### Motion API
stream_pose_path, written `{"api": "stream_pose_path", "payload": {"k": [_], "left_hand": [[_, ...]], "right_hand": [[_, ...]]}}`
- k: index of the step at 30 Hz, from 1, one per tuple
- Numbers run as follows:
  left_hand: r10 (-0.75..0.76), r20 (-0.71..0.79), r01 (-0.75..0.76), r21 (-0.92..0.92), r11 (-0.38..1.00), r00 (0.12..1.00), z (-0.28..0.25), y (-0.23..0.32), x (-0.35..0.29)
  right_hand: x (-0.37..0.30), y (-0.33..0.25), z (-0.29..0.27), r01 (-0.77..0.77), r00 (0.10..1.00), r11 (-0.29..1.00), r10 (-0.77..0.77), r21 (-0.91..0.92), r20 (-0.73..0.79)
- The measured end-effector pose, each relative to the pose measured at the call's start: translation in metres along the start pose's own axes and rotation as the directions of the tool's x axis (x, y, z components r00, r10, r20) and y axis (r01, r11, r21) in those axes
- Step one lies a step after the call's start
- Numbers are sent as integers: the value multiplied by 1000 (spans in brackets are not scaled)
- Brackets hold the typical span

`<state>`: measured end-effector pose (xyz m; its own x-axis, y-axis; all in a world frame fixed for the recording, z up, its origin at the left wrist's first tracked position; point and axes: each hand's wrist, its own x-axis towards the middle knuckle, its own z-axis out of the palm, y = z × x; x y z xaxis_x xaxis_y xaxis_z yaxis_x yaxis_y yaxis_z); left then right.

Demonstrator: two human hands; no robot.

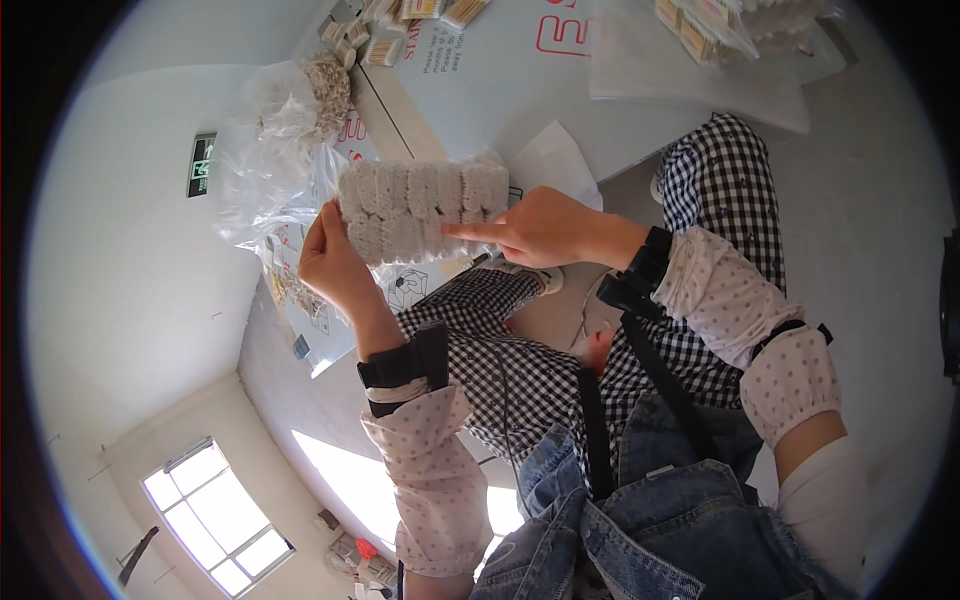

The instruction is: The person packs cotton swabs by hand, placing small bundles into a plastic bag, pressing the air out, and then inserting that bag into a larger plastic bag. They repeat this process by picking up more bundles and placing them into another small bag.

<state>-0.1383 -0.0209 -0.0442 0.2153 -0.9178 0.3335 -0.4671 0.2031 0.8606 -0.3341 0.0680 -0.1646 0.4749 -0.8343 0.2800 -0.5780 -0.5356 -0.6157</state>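
A clear plastic bag of cotton swab bundles (405,192) is held up over my lap, its white cotton tips facing me in two rows. My left hand (338,265) is closed on the bag's left end, thumb and fingers pinching the film. From the right, my right hand (558,226) reaches over the bag's lower right part. Its index finger is stretched out against the white tips, and the other fingers are curled back, partly hidden. No grip by the right hand on the bag is visible.
Beyond the bag is a grey, printed table surface (500,85). Small packs of sticks (385,50) lie at its far left, near a large clear bag of sticks (300,105). More bagged packs (715,30) sit at the far right. A white sheet (555,160) lies behind my right hand.
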Motion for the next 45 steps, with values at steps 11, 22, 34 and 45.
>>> {"api": "stream_pose_path", "payload": {"k": [11, 22, 34, 45], "left_hand": [[10, -9, -10, -7, 1000, 1000, 2, 4, -3], [44, -16, -43, 56, 998, 999, 11, 18, -17], [47, -14, -45, 85, 995, 999, 15, 23, -23], [-2, 129, -3, 37, 999, 992, -2, 28, -18]], "right_hand": [[0, -2, -2, 9, 1000, 1000, -9, 10, -26], [4, -12, 0, 71, 990, 997, -65, 38, -125], [5, -18, -5, 96, 974, 992, -77, 78, -213], [11, -24, -14, 98, 968, 987, -64, 129, -244]]}}
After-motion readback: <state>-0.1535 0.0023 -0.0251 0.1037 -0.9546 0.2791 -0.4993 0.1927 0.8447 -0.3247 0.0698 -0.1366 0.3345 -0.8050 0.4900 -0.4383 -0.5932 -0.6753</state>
